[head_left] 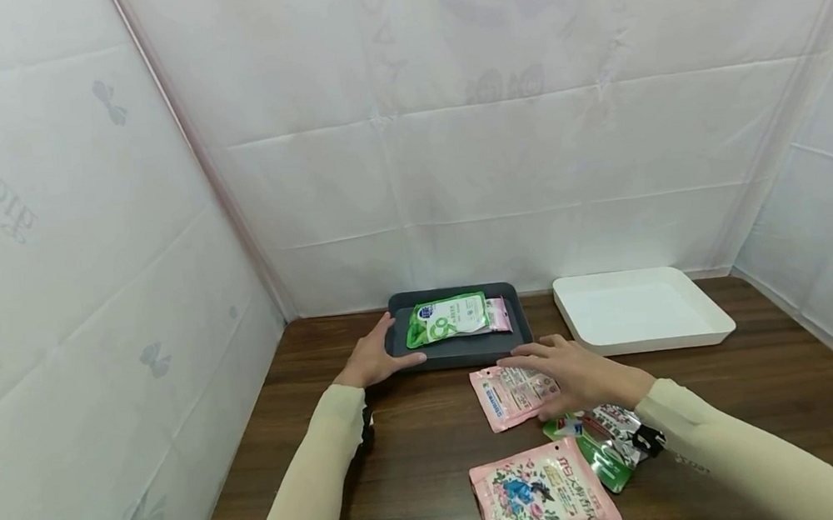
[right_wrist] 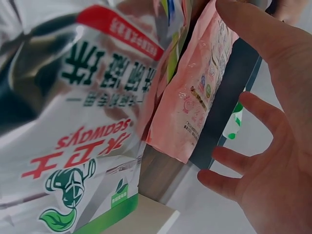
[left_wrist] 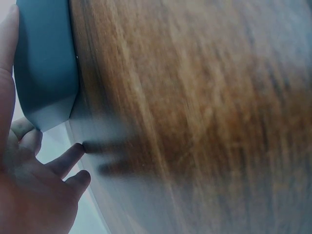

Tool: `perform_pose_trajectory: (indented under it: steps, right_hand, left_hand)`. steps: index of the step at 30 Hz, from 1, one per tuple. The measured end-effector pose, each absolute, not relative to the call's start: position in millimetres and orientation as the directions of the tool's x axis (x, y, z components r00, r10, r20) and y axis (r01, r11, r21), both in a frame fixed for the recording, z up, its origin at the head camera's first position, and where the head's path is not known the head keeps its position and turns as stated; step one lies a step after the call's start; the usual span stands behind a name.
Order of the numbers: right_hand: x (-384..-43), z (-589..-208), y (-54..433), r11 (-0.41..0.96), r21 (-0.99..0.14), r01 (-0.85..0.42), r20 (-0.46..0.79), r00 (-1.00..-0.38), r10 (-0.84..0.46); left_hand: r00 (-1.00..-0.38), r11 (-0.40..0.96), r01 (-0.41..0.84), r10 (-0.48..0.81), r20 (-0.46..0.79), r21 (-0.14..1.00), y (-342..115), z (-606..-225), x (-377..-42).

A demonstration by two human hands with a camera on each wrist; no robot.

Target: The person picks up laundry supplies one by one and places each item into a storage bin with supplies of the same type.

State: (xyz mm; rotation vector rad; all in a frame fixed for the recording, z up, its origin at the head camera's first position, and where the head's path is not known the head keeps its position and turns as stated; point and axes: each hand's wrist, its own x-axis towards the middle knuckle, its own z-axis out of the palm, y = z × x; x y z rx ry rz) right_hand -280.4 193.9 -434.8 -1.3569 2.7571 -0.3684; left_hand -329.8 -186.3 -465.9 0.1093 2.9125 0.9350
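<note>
A dark grey tray (head_left: 404,365) stands against the back wall with a green and white pouch (head_left: 460,316) lying over a pink packet (head_left: 499,316). My left hand (head_left: 374,354) is at the tray's front left corner, fingers spread and fairly straight; in the left wrist view fingertips meet its side. My right hand (head_left: 574,372) hovers with spread fingers over a pink pouch (head_left: 505,402), near the tray's front right corner, holding nothing. Below the right wrist lies a silver and green pouch (right_wrist: 97,126). Closer to me is a larger pink pouch (head_left: 544,495) with a floral print.
A white tray (head_left: 643,309) stands at the back right, beside the grey one. All of this is on a dark wooden table (head_left: 415,478). White sheeting (head_left: 497,160) hangs behind and on both sides.
</note>
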Motion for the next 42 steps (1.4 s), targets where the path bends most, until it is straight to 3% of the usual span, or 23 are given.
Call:
perform_pose_trajectory:
  steps: [20,42]
  right_hand:
    - [-285,-441,188,0.65,-0.238,-0.722,-0.085,-0.651,-0.754]
    - [-293,-439,181,0.633,-0.281,-0.721,-0.129,-0.625,-0.77]
  left_hand:
    - [-0.994,0.812,0.037,0.09,-0.061,0.582,-186,-464,-330]
    - [-0.995,0.816,0.04,0.086,-0.052,0.576,-185,-466,-330]
